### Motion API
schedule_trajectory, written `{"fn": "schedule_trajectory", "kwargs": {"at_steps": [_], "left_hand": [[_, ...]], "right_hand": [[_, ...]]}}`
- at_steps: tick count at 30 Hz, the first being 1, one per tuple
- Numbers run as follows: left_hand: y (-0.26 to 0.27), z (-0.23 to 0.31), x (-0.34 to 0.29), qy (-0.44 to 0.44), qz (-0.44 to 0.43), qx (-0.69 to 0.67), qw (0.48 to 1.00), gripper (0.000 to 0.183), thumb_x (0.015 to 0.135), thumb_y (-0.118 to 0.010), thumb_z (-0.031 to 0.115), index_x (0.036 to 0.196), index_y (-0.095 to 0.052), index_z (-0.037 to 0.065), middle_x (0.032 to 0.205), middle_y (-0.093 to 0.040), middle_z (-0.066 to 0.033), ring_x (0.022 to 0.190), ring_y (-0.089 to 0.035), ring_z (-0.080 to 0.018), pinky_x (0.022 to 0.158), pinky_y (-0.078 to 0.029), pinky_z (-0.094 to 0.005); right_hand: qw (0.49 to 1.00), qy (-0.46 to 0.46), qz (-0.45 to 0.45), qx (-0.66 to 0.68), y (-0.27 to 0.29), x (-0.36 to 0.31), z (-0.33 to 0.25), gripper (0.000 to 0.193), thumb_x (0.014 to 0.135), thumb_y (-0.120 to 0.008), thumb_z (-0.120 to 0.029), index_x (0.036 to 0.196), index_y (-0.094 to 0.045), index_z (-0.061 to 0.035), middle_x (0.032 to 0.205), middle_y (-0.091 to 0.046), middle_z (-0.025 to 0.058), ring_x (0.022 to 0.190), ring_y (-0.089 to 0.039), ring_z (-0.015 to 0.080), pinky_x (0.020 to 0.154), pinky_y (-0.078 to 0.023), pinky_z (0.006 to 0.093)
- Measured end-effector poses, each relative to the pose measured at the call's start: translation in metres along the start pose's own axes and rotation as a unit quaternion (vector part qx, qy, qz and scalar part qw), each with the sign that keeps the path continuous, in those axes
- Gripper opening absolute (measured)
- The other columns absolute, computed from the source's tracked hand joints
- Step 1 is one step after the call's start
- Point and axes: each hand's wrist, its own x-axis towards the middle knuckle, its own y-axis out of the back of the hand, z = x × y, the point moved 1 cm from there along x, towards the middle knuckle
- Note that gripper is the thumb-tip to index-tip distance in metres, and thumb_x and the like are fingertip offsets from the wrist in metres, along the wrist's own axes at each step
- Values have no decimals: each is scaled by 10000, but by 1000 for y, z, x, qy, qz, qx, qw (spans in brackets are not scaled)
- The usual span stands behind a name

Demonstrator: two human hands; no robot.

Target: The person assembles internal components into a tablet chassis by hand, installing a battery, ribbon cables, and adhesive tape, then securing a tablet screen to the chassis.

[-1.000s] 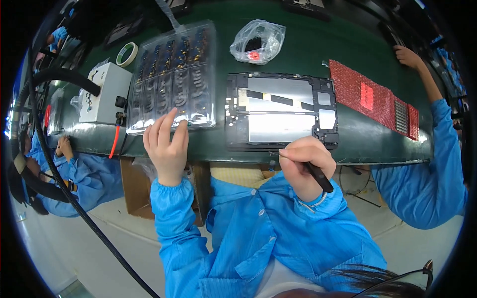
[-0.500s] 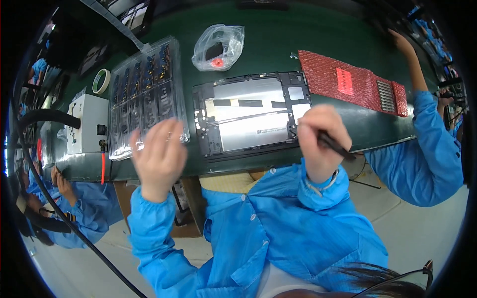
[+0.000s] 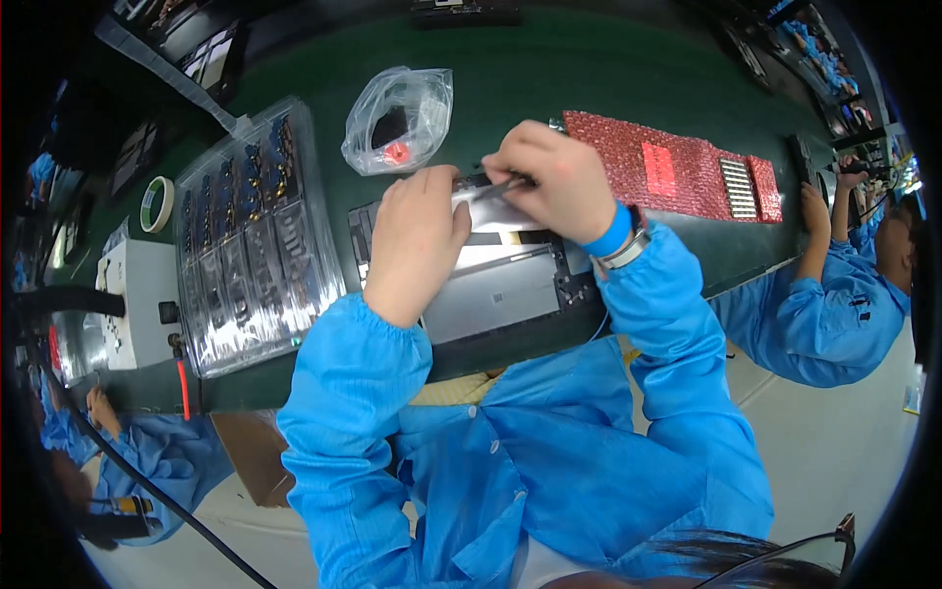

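Observation:
An opened tablet (image 3: 500, 299), with its silvery battery and black frame exposed, lies on the bench in front of me. My left hand (image 3: 417, 231) rests over its upper left part, fingers stretched out and thumb apart, holding nothing I can see. Over the tablet's far edge, my right hand (image 3: 549, 182) grips a slim dark tool (image 3: 498, 188), whose tip points left toward the left fingertips. Its exact kind is hard to make out. A blue band (image 3: 615, 231) and a metal bracelet circle my right wrist. Both hands hide much of the tablet's far side.
Left stands a clear plastic tray (image 3: 324, 250) of small parts, beside a white box (image 3: 142, 304) and a tape roll (image 3: 157, 204). Beyond the tablet sits a clear plastic bag (image 3: 432, 98); red bubble wrap (image 3: 628, 152) lies right. Co-workers in blue sit on both sides.
Both hands have come in over the tablet's far part, the left from near the parts tray. The right hand's dark tool now points left. The whole view has shifted slightly.

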Motion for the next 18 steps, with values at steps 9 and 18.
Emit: {"fn": "schedule_trajectory", "kwargs": {"at_steps": [9, 18], "left_hand": [[0, -6, -4, 30, 13, -62, 998, 518, 733, -601, -12, 1210, -398, -25, 1020, -572, -150, 929, -540, -317, 854, -404, -412], [5, 0, -3, 75, -15, -124, 989, 671, 739, -548, -48, 1345, -272, 39, 1098, -550, -105, 1058, -498, -286, 951, -314, -511]], "right_hand": [[978, 87, -82, -173, -13, -2, -8, 222, 591, -662, -116, 810, -624, -120, 789, -554, -14, 571, -548, 158, 498, -415, 276], [977, 89, -93, -172, -15, -4, -6, 241, 590, -667, -108, 826, -616, -108, 830, -565, -6, 611, -564, 150, 511, -421, 271]]}}
